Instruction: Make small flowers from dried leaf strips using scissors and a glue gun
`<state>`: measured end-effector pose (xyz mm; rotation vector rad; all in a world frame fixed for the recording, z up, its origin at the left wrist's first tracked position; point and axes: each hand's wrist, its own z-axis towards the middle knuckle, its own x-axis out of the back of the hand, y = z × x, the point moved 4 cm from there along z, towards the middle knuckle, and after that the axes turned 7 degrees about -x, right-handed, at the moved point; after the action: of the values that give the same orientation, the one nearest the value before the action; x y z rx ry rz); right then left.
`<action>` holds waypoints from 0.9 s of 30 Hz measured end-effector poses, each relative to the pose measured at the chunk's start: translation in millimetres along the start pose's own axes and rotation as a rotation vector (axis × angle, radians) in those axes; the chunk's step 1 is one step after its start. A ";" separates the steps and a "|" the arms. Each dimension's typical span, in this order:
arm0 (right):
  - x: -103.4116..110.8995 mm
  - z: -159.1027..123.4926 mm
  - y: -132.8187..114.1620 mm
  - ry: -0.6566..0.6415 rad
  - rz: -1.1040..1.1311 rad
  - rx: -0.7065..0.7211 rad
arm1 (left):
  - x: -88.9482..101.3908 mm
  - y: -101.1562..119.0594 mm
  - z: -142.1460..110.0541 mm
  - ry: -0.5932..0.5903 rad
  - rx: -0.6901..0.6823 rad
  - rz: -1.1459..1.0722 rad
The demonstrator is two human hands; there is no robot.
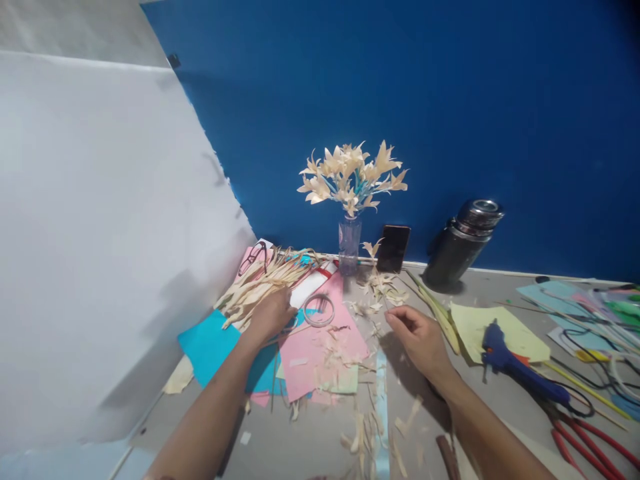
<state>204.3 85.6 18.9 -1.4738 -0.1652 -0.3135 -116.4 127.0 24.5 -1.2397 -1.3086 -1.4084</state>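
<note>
My left hand (273, 313) is over the edge of a pile of pale dried husk strips (245, 283), beside a roll of clear tape (319, 325). Its fingers point down and away from me, mostly hidden, so whether they hold anything does not show. My right hand (417, 337) is closed in a pinch, thumb against forefinger. From its fingertips a thin stem seems to run up to a small husk flower (373, 249). Husk scraps (383, 287) lie just beyond that hand. A clear vase (349, 247) behind holds a bouquet of husk flowers (353, 173).
A phone (393, 249) and dark flask (463, 247) stand against the blue wall. Right of my right hand lie yellow paper (500, 327), a blue glue gun (520, 373), red-handled scissors (595, 440) and wires (595, 327). Pink paper (320, 360) and blue paper (210, 343) lie left.
</note>
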 end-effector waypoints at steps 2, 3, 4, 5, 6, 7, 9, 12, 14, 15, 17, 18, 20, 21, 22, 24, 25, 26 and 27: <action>-0.2 0.3 0.5 -0.003 -0.007 0.001 | 0.4 -1.5 1.8 -0.030 -0.022 -0.021; -0.3 0.4 0.7 -0.005 -0.009 -0.001 | 1.1 -2.2 2.8 -0.038 -0.028 -0.022; -0.4 0.4 0.7 -0.006 -0.010 -0.003 | 2.2 -2.9 3.8 -0.039 -0.024 -0.015; -0.5 0.3 0.7 -0.007 -0.010 -0.005 | 3.3 -3.6 5.0 -0.034 -0.012 -0.001; -0.5 0.2 0.6 -0.008 -0.011 -0.005 | 4.3 -4.2 6.3 -0.027 0.004 0.015; -0.6 0.0 0.3 -0.010 -0.013 -0.004 | 4.9 -4.5 7.8 -0.018 0.021 0.035; -0.5 -0.4 -0.5 -0.010 -0.022 0.006 | 4.0 -4.2 11.9 -0.002 0.051 0.075; -0.5 -0.7 -1.8 -0.014 -0.033 0.016 | -2.7 -3.7 20.8 0.007 0.098 0.132; -0.5 -0.6 -2.3 -0.015 -0.035 0.015 | -8.5 -4.4 27.3 0.014 0.132 0.162; -0.5 -0.5 -2.4 -0.014 -0.038 0.015 | -11.1 -5.1 30.3 0.019 0.145 0.171; -0.4 -0.2 -2.5 -0.011 -0.046 0.018 | -15.7 -6.8 35.0 0.028 0.161 0.178; -0.4 0.0 -2.4 -0.011 -0.051 0.020 | -17.6 -7.7 36.6 0.031 0.164 0.177; -0.6 0.2 -2.2 -0.012 -0.060 0.023 | -20.4 -9.3 38.1 0.035 0.170 0.170; -0.7 0.3 -2.0 -0.014 -0.063 0.024 | -21.1 -9.8 38.2 0.040 0.172 0.164; -0.7 0.3 -1.9 -0.014 -0.065 0.025 | -21.3 -9.8 38.0 0.046 0.173 0.156; -0.9 0.3 -1.7 -0.015 -0.069 0.029 | -19.4 -8.9 37.0 0.059 0.172 0.131; -0.8 0.3 -1.7 -0.012 -0.070 0.034 | -16.9 -8.1 36.3 0.065 0.168 0.113; -0.8 0.2 -1.8 -0.011 -0.071 0.040 | -13.4 -7.3 35.4 0.071 0.161 0.089; -0.8 0.0 -1.8 -0.011 -0.071 0.044 | -8.7 -6.5 34.3 0.076 0.152 0.059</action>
<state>203.1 85.6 20.3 -1.4280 -0.2322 -0.3574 -117.2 161.3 13.8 -1.1044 -1.2916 -1.2775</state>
